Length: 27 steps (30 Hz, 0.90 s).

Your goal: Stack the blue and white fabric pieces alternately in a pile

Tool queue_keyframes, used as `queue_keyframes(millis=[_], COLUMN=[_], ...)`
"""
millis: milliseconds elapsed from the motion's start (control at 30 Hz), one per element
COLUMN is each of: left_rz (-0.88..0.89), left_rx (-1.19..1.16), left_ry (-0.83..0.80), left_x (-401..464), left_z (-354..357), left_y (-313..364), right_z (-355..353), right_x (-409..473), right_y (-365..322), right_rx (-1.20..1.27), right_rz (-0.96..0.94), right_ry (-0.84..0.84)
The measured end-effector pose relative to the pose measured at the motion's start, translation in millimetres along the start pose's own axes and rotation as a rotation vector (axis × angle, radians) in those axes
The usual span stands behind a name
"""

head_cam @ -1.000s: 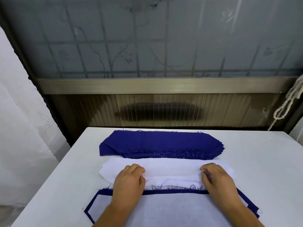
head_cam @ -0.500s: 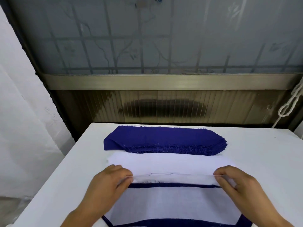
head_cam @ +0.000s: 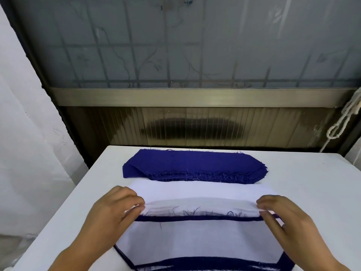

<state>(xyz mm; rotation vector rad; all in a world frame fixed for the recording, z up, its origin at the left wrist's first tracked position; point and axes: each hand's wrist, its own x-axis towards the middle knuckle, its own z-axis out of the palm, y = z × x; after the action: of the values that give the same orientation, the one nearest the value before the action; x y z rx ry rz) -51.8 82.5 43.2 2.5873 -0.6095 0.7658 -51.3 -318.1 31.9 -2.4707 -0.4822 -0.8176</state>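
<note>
My left hand (head_cam: 115, 210) and right hand (head_cam: 281, 214) pinch a white piece (head_cam: 201, 206) at mid-frame; the alternating pile (head_cam: 195, 241) is begun, while the blue stack (head_cam: 195, 166) waits above.

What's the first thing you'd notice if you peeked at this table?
The dark blue fabric stack at the far side of the white table. Nearer, the left hand and right hand pinch the ends of a white fabric piece above the blue-edged pile.

- Left hand (head_cam: 111, 214) is bare: no glove, ring or watch shows.
- Right hand (head_cam: 287, 222) is bare as well.
- Both forearms are uncovered, no sleeve reaching into view.
</note>
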Motion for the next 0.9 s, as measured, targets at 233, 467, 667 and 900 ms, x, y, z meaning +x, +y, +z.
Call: queue_keyframes(millis=[233,467,667,900], left_rz=[0.288,0.162,0.055,0.047], left_rx=[0.045,-0.069,-0.157,-0.096], left_ry=[-0.165,-0.306,-0.287,-0.263], left_x=[-50.9,-58.2,-56.9,-42.8], left_z=[32.7,37.8,38.6,54.8], left_y=[1.9,5.5,10.6,16.6], right_z=[14.0,15.3,17.6,15.3], right_x=[-42.7,-62.9,-60.9,-38.4], right_y=[13.3,18.2,11.7,3.8], right_rx=[-0.057,-0.007,0.027,-0.080], right_rz=[-0.218,-0.111,-0.075,-0.140], right_ry=[-0.096,-0.185,-0.205,-0.222])
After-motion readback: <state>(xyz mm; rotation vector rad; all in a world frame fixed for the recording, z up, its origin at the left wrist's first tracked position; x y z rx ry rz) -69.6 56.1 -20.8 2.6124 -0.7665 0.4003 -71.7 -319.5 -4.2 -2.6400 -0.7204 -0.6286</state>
